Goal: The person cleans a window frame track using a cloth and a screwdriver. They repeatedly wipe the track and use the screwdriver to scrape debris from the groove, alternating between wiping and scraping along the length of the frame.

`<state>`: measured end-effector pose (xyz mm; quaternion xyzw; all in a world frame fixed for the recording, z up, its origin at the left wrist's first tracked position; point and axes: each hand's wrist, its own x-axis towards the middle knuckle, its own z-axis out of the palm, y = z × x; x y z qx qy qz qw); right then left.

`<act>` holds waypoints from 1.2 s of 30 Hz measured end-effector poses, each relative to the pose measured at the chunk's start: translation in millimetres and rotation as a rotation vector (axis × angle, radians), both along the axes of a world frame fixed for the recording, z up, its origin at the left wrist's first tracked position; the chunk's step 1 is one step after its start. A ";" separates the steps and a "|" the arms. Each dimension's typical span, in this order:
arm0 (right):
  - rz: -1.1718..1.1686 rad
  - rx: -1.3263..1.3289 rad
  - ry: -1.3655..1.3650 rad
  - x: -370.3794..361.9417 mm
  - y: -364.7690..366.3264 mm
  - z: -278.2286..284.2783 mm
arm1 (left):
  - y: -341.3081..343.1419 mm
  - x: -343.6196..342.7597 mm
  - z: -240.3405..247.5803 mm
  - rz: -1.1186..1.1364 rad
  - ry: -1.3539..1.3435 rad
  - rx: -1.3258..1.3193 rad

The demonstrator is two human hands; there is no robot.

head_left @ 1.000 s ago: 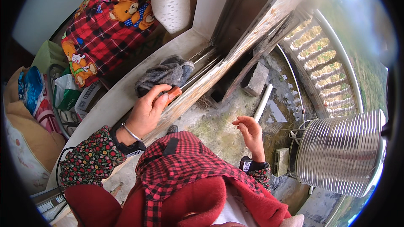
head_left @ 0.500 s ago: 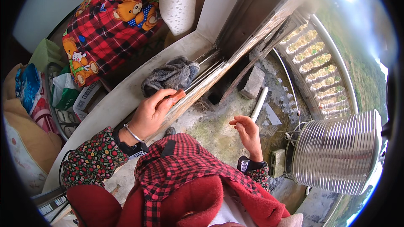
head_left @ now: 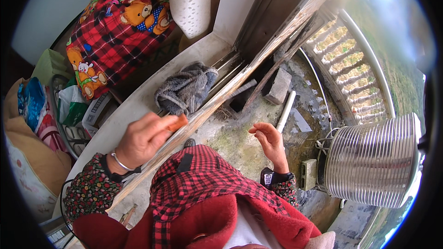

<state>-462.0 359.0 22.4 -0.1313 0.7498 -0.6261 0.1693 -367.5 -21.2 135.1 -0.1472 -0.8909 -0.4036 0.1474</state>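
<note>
My left hand [head_left: 140, 139] grips a small orange object [head_left: 177, 123] and presses it against the metal window track [head_left: 217, 97] on the white sill [head_left: 138, 106]. A grey fluffy cloth [head_left: 184, 90] lies bunched on the sill just beyond that hand. My right hand [head_left: 270, 143] hovers outside the window over the mossy concrete ledge [head_left: 230, 138], fingers loosely curled and holding nothing. A silver bangle circles my left wrist.
A ribbed metal cylinder [head_left: 374, 161] stands at the right. A concrete block [head_left: 278, 86] and a white pipe [head_left: 286, 110] lie on the ledge near a white balustrade [head_left: 353, 71]. A red plaid teddy-bear blanket [head_left: 122, 23] and bags [head_left: 32, 106] sit at the left.
My left hand has slid back along the track, away from the grey cloth, and the orange object now shows at its fingertips. My right hand stays raised over the ledge.
</note>
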 end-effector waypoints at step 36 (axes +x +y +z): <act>0.493 -0.274 -0.450 12.8 -154.8 75.7 | 40.8 -8.8 -4.4 0.006 -0.665 0.497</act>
